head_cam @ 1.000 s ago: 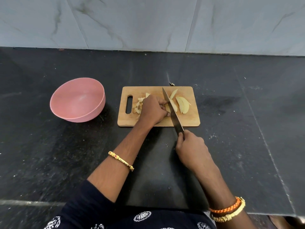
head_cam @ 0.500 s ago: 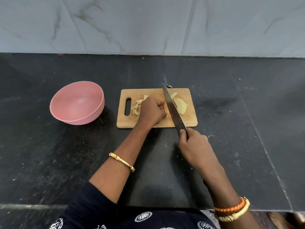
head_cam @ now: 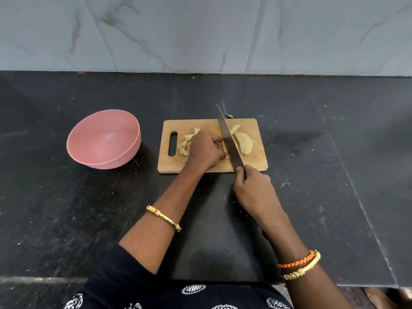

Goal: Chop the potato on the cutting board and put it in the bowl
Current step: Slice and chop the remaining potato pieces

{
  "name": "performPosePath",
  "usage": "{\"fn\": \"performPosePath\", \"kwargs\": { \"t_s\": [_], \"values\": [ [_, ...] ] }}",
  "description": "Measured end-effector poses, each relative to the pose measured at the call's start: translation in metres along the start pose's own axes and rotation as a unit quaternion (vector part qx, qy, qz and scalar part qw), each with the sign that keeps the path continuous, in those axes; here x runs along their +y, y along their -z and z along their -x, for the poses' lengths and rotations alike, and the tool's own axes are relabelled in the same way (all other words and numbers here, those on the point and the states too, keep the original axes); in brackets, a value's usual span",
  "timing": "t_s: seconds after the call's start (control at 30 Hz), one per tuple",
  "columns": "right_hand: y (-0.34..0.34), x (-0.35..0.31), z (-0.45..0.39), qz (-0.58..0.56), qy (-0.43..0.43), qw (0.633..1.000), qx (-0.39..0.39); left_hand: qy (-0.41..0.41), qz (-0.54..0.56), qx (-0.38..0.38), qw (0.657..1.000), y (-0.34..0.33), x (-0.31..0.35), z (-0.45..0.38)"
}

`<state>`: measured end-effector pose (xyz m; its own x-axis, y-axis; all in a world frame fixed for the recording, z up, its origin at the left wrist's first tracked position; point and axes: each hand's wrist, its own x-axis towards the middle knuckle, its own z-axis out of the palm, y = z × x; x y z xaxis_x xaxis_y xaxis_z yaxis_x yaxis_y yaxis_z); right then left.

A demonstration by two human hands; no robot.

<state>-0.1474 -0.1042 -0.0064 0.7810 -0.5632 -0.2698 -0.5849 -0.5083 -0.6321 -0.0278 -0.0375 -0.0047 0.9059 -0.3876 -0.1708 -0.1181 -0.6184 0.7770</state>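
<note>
Both hands at the board, knife over the potato.

The right hand grips the knife by its handle, blade angled across the board. The left hand, fingers curled, pins a potato piece just left of the blade; that piece is mostly hidden. Slices lie right of the blade, chopped bits left of the hand. The pink bowl stands on the table, left of the board.

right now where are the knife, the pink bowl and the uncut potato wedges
knife point(head_cam: 227, 139), head view, middle of the blade
pink bowl point(head_cam: 133, 139), head view, right outer wall
potato wedges point(head_cam: 245, 142), head view, the largest wedge
</note>
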Motion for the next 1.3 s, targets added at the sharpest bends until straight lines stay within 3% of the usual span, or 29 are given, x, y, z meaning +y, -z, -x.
{"fn": "performPosePath", "kwargs": {
  "t_s": [0.37,1.3],
  "values": [
    [-0.003,-0.009,-0.016,0.037,0.005,0.999,0.020,0.000,-0.018,0.010,1.000,-0.004,0.003,-0.001],
    [0.008,-0.003,-0.023,0.000,0.007,0.999,-0.034,0.005,-0.030,0.008,1.000,-0.008,-0.001,-0.004]
  ]
}}
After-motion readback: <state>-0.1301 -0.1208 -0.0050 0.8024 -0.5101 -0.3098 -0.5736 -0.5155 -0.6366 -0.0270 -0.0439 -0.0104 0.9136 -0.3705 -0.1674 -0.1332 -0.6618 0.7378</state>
